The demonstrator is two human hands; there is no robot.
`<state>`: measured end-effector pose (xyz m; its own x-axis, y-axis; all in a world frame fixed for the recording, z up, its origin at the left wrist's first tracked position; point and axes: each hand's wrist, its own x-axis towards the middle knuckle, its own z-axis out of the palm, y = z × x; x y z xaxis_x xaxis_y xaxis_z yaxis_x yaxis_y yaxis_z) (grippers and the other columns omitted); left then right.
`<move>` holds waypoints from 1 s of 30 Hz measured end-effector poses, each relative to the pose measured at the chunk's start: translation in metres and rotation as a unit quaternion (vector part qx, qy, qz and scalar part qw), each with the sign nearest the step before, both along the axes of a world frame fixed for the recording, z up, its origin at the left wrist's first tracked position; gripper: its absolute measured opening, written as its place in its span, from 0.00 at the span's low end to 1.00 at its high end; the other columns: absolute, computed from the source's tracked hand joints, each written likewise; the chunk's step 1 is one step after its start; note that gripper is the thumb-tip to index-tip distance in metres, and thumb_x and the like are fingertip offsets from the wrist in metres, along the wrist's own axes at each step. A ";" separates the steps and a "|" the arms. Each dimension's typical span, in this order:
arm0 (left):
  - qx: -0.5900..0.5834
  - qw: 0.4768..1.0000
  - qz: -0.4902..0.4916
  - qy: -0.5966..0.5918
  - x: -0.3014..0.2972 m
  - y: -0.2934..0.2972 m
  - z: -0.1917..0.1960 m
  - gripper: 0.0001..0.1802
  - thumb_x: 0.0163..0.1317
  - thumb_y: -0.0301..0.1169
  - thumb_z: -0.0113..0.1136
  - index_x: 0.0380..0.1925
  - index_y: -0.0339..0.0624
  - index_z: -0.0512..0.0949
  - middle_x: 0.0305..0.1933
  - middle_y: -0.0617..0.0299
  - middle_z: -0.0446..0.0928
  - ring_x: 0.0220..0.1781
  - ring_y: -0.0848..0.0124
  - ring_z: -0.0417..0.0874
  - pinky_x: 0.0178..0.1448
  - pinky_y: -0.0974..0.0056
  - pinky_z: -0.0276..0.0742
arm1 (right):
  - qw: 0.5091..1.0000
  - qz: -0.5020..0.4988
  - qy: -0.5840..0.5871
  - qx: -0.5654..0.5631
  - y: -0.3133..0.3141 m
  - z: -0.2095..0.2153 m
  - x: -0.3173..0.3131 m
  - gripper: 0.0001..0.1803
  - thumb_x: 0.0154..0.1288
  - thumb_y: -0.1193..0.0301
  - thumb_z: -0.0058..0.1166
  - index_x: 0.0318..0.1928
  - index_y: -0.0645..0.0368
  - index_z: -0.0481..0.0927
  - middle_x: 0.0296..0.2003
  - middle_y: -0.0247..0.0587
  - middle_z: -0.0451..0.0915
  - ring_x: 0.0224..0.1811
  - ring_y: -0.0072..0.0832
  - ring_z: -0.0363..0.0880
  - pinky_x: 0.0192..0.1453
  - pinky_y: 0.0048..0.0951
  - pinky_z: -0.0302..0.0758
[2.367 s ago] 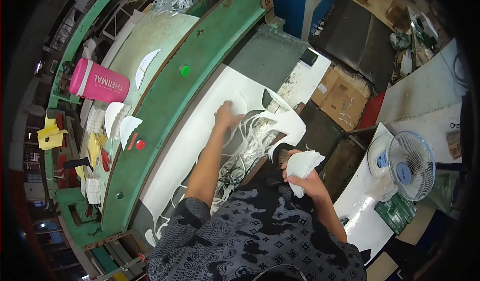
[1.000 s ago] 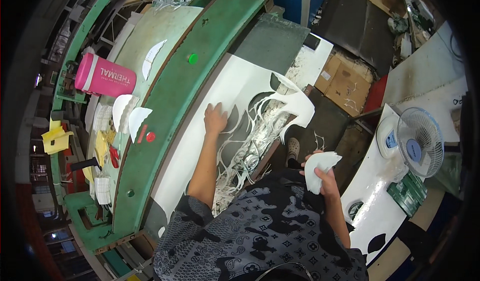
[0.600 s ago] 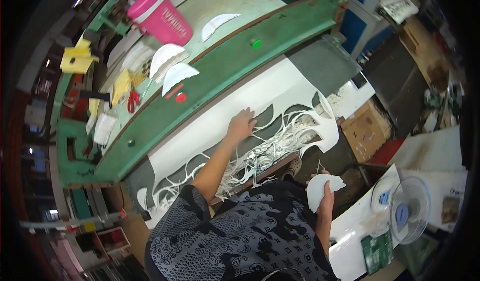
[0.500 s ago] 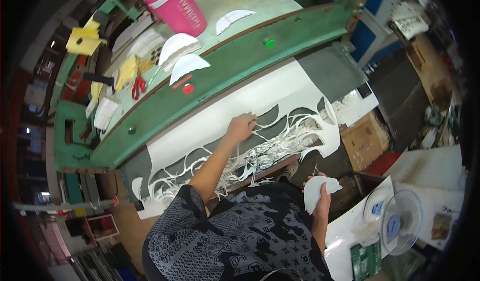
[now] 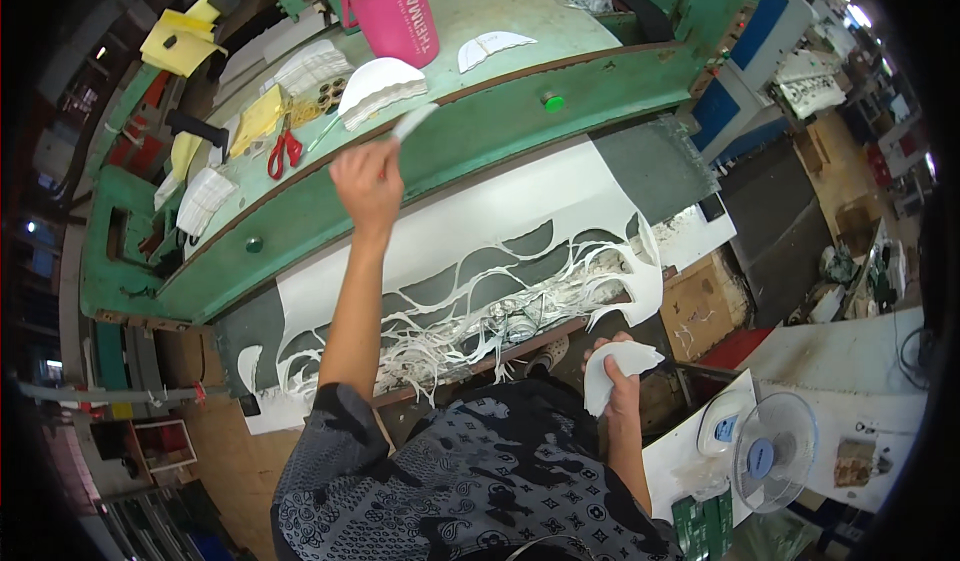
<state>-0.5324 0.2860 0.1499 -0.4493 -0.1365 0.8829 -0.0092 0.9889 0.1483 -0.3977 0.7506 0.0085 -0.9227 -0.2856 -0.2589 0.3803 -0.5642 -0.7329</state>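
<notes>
Cut pieces gathered at a green press table.
Right hand [image 5: 622, 386], low beside the table [image 5: 480, 141], grip pinching a white stack [image 5: 612, 369], likely kept clear. Cut-out sheet [image 5: 470, 241] lies on the table front. Left hand [image 5: 366, 183], arm stretched, pinches a white piece [image 5: 412, 121] near the pile [image 5: 380, 86].

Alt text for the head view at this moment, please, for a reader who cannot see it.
Seen from above, a person's left hand lifts a white cut-out piece toward a stack of white pieces on a green machine, while the right hand holds more white pieces near the body. Below lies a white sheet with shapes cut out; a pink jug and red scissors sit on top.
</notes>
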 end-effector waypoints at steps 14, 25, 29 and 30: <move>0.160 0.732 -0.588 -0.305 0.166 0.211 -0.041 0.28 0.49 0.44 0.82 0.49 0.43 0.89 0.48 0.58 0.80 0.49 0.56 0.79 0.56 0.51 0.73 | 0.986 -0.121 0.024 -0.109 -0.093 0.053 0.048 0.30 0.76 0.56 0.64 0.69 0.49 0.66 0.64 0.48 0.77 0.64 0.38 0.81 0.70 0.41 0.79; 0.350 0.585 -0.563 -0.468 0.206 0.185 -0.040 0.49 0.53 0.43 0.79 0.73 0.36 0.70 0.68 0.45 0.77 0.69 0.52 0.79 0.72 0.54 0.75 | 0.966 0.093 0.079 0.230 -0.103 0.015 0.138 0.40 0.66 0.74 0.66 0.76 0.59 0.64 0.67 0.40 0.76 0.69 0.33 0.76 0.73 0.38 0.74; 0.381 0.612 -0.445 -0.531 0.258 0.183 -0.064 0.21 0.59 0.41 0.74 0.48 0.41 0.86 0.43 0.53 0.89 0.47 0.55 0.90 0.56 0.52 0.82 | 0.911 0.292 0.103 0.273 -0.104 -0.008 0.168 0.49 0.61 0.74 0.74 0.79 0.62 0.59 0.72 0.46 0.70 0.73 0.35 0.71 0.75 0.39 0.71; 0.405 0.629 -0.395 -0.534 0.275 0.183 -0.065 0.15 0.60 0.41 0.73 0.40 0.42 0.88 0.36 0.55 0.89 0.40 0.55 0.91 0.52 0.51 0.82 | 0.908 0.337 0.086 0.232 -0.103 -0.007 0.170 0.51 0.58 0.76 0.75 0.78 0.63 0.59 0.71 0.46 0.71 0.73 0.36 0.72 0.74 0.39 0.72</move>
